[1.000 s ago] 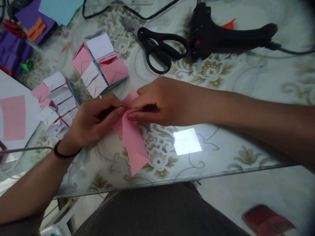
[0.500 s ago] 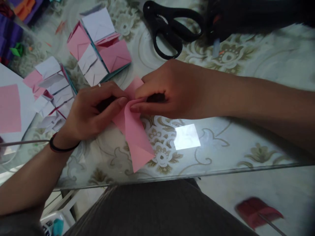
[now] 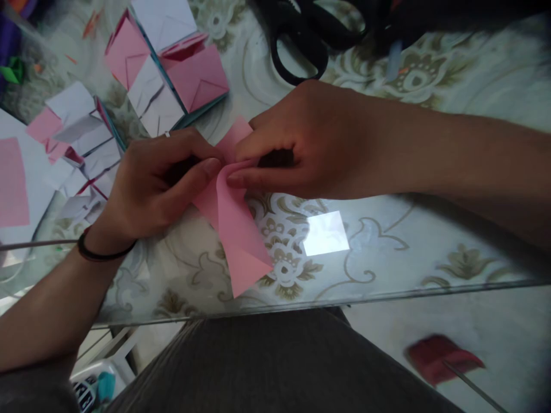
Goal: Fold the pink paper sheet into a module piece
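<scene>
A pink sheet of paper (image 3: 243, 238) is bent over on itself between my two hands, its lower end pointing toward the table's front edge. My left hand (image 3: 166, 180) pinches it from the left, thumb and forefinger together. From the right, my right hand (image 3: 282, 149) grips the curled fold between thumb and forefinger. Beyond my left hand stands a folded pink and white paper box piece (image 3: 172, 69) with a teal edge. A smaller pink and white folded paper piece (image 3: 88, 140) lies left of that hand.
Black-handled scissors (image 3: 301, 54) lie beyond my right hand, beside a dark object at the far right. On the left is a white sheet with a pink paper square (image 3: 12, 182). The glass table edge (image 3: 387, 291) runs in front of my lap. A dark red object (image 3: 441, 358) is below.
The view has shifted slightly, so the things on the table appear higher. Both hands keep the same pinch on the pink paper, and the fold looks nearly unchanged.
</scene>
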Demonstrator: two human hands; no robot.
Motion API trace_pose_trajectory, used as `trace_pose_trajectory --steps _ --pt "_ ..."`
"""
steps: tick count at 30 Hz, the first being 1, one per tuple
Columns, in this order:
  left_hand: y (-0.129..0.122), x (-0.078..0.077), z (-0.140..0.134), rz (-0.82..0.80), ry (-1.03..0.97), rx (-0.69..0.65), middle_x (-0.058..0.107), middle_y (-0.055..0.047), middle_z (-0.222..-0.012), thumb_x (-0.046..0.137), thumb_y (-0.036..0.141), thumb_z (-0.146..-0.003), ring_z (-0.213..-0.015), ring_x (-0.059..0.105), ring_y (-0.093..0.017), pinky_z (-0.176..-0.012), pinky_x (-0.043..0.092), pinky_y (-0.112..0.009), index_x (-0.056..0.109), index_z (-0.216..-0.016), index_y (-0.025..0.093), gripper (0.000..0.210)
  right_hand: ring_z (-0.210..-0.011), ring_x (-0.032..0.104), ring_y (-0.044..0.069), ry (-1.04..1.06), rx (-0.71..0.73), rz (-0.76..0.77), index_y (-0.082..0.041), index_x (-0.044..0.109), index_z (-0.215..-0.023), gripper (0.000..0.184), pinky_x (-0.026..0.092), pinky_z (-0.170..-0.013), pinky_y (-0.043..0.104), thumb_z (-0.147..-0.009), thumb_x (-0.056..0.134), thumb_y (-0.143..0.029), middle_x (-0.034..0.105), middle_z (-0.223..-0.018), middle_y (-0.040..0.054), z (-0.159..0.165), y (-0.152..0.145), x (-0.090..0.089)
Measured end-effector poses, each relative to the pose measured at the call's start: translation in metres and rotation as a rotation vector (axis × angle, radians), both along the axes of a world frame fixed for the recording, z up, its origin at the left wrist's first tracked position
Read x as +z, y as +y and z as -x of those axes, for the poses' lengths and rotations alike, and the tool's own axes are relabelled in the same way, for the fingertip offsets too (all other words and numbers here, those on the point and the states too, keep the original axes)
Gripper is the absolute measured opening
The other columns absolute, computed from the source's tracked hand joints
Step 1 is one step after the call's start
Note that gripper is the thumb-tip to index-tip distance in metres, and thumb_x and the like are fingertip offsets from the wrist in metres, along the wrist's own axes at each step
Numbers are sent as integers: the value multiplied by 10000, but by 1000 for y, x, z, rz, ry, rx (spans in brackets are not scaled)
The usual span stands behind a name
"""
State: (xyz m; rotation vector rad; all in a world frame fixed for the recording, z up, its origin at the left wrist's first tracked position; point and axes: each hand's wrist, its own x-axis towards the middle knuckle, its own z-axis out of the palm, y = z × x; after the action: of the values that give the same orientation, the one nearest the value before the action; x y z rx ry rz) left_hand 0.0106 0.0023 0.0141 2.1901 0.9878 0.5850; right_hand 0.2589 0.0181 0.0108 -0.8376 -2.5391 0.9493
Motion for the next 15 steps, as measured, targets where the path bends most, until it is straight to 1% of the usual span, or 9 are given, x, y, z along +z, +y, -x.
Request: trace_pose_trajectory --steps 6,10,15 --pt "0 -1 0 -26 5 -29 695 18 -834 631 248 -1053 -677 581 -86 -614 421 -244 746 -964 191 157 -696 491 55 0 13 13 -140 739 -835 389 301 -668 280 -1087 577 -389 655 -742 -24 -2 -1 0" --pt "0 0 0 -13 -6 -32 700 15 -855 626 242 -1056 -706 606 -94 -634 444 -250 735 -970 195 146 -692 480 57 -16 13 12 -146 741 -852 403 296 -665 274 -1091 562 -416 629 -723 -27 -1 0 -1" --pt "1 0 0 -12 -15 -40 696 8 -841 624 238 -1058 -684 580 -95 -613 428 -257 730 -960 201 149 -673 469 58 3 26 5 -148 721 -837 441 280 -641 256 -1097 519 -442 586 -692 -31 -2 0 -1"
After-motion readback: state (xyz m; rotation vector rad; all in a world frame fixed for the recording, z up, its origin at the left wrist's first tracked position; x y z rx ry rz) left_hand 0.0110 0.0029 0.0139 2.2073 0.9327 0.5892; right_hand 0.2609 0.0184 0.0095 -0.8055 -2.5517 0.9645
